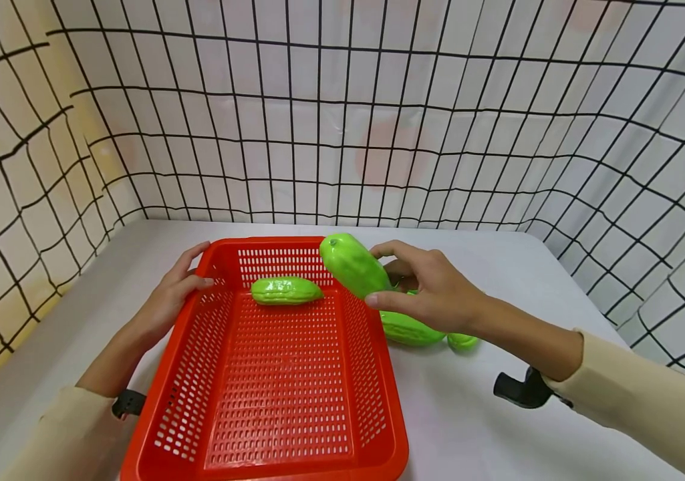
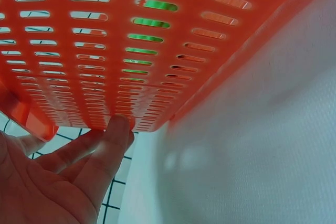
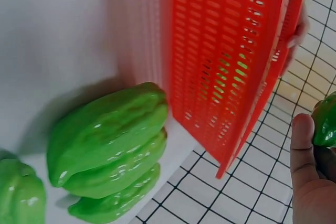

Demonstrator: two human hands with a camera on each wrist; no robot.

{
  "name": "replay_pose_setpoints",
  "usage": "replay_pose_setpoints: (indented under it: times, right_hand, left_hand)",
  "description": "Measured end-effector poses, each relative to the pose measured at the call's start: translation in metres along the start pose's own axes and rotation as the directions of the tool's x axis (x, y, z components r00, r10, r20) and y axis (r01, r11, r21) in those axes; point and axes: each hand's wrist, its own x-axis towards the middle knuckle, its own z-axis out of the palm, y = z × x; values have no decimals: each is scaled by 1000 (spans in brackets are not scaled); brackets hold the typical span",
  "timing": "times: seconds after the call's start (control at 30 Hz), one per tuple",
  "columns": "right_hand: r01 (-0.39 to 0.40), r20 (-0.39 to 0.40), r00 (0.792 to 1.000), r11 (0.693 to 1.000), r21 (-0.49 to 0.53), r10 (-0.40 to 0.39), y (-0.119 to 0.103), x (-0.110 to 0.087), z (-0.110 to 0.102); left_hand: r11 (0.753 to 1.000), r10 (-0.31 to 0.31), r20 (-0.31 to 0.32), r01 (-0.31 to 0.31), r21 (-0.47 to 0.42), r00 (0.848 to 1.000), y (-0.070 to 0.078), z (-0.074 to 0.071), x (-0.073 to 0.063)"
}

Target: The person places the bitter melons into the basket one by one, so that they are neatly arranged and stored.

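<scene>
My right hand (image 1: 432, 284) holds a glossy light-green gourd (image 1: 351, 264) above the right rim of the red plastic basket (image 1: 372, 434), thumb on its near side. In the right wrist view only the end of this gourd (image 3: 326, 121) shows, beside the thumb. My left hand (image 1: 164, 300) grips the basket's left rim near the far corner; in the left wrist view, fingers (image 2: 107, 156) press against the perforated outer wall. Another ridged green gourd (image 1: 285, 291) lies inside the basket at its far end.
Several more green gourds (image 3: 110, 135) lie on the white tabletop (image 1: 468, 414) right of the basket, partly hidden by my right hand in the head view. Black wire grid panels (image 1: 318, 133) over a pale sheet enclose the table at the back and sides.
</scene>
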Motion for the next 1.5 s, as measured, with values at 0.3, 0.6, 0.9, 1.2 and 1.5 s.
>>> replay_pose_setpoints:
  times: [0.3, 0.6, 0.9, 1.2, 1.5]
  right_hand:
    - [-37, 29, 999, 999, 19, 36, -5, 30, 9]
    - [-55, 84, 995, 998, 23, 53, -14, 58, 18]
    - [-99, 94, 990, 994, -50, 103, -20, 82, 29]
    - [-147, 133, 977, 978, -148, 167, -23, 104, 37]
    - [-199, 218, 940, 941, -272, 262, -18, 116, 53]
  left_hand:
    - [1000, 4, 0, -4, -1, 1000, 1, -1, -1]
    - [1000, 1, -4, -1, -2, 1000, 0, 2, -1]
    - [1000, -5, -4, 5, -2, 1000, -1, 3, 0]
    - [1000, -6, -5, 6, -1, 1000, -1, 1, -1]
    - [1000, 0, -5, 0, 3, 1000, -2, 3, -2]
